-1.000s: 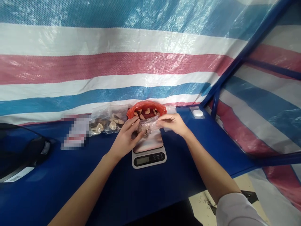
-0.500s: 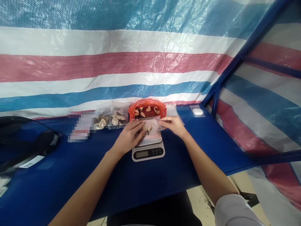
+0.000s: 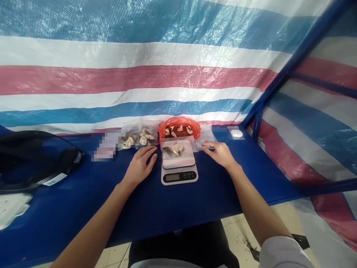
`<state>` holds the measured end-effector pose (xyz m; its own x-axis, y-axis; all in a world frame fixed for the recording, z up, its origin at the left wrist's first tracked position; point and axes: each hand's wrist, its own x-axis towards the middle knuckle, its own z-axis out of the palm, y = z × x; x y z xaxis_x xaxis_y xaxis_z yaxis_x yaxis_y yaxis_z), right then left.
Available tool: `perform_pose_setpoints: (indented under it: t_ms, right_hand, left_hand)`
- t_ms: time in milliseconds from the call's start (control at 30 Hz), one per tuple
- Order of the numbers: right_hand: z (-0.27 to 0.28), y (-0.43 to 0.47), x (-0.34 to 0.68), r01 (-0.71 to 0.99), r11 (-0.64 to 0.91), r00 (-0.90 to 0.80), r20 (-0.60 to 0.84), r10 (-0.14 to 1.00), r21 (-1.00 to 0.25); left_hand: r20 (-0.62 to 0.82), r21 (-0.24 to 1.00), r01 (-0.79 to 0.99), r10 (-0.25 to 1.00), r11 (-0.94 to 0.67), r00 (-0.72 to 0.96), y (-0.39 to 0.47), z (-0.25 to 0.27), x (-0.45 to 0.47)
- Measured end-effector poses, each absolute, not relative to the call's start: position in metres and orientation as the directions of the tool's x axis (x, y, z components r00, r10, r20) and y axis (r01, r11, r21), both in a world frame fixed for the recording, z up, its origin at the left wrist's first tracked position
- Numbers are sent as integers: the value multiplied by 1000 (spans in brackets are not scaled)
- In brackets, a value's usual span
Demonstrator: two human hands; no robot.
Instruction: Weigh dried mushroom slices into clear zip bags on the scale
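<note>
Left hand (image 3: 139,167), empty, fingers parted, and right hand (image 3: 220,153), also parted, flank the scale (image 3: 180,177) at frame centre. On it lies a clear bag of pieces (image 3: 175,149); its far edge, seemingly lapping the red bag (image 3: 180,121) behind, could catch and skew a reading.

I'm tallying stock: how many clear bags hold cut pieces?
3: a bag on the scale, a second bag just left of the red bag, a third bag farther left. More may be hidden.

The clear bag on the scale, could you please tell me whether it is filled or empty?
Partly filled: pale and dark pieces show through the clear bag lying on the scale.
</note>
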<state>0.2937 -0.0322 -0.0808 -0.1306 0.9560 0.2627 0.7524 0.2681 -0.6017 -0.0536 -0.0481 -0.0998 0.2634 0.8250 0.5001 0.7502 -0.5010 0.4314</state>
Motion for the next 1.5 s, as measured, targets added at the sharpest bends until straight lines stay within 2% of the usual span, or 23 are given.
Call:
perform_pose_setpoints:
  t_ms: [100,233,333,600,1233,1500]
  right_hand:
    - [-88,-42,291,856,337,-243,270,932,-393]
    - [-106,-46,290,866,437,-361,299,883,-245]
    - [-117,-46,290,874,447,-383,298,874,-188]
    - [-119,-46,288,885,435,-389,248,887,-168]
    - [-123,-46,289,882,436,-383,269,884,-177]
    - [-116,-46,288,876,448,-384,305,872,-178]
  left_hand:
    - [469,348,795,827,-496,310,-50,-107,-59]
    - [425,219,859,837,-464,344,-53,-114,-59]
    - [381,163,891,860,-424,339,-54,-117,-59]
    - [296,120,928,905,-351,304,-57,-118,-57]
    - [297,120,929,905,-351,304,-57,-118,-55]
    - [372,175,919,888,-353,270,-54,-118,-56]
